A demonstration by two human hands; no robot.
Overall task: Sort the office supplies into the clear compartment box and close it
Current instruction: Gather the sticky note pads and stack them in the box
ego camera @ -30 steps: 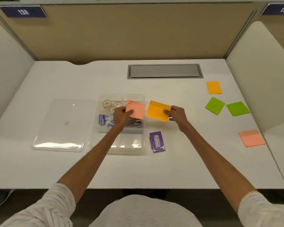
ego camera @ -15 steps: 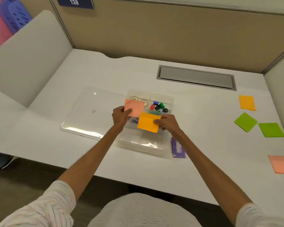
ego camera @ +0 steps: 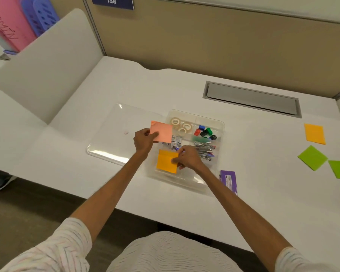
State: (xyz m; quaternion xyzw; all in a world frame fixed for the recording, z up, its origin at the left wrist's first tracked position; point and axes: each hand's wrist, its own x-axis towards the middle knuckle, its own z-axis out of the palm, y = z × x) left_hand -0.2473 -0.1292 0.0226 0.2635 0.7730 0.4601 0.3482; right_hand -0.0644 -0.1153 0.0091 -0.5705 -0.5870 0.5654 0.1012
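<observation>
On the white bench (ego camera: 106,193), the loose lid (ego camera: 114,138) lies left of the clear compartment box (ego camera: 220,126). The left hand (ego camera: 143,141) pinches a pink sticky-note pad (ego camera: 162,131) above the box's left edge; the right hand (ego camera: 187,159) presses an orange sticky-note pad (ego camera: 165,160) into the near compartment. Light, bendy paper, probably best gripped by the edges. Green pads (ego camera: 312,158) wait far right, inside a tan-walled cubicle.

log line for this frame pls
left hand: holds pink pad | right hand: lowering orange pad into box | lid: off
</observation>
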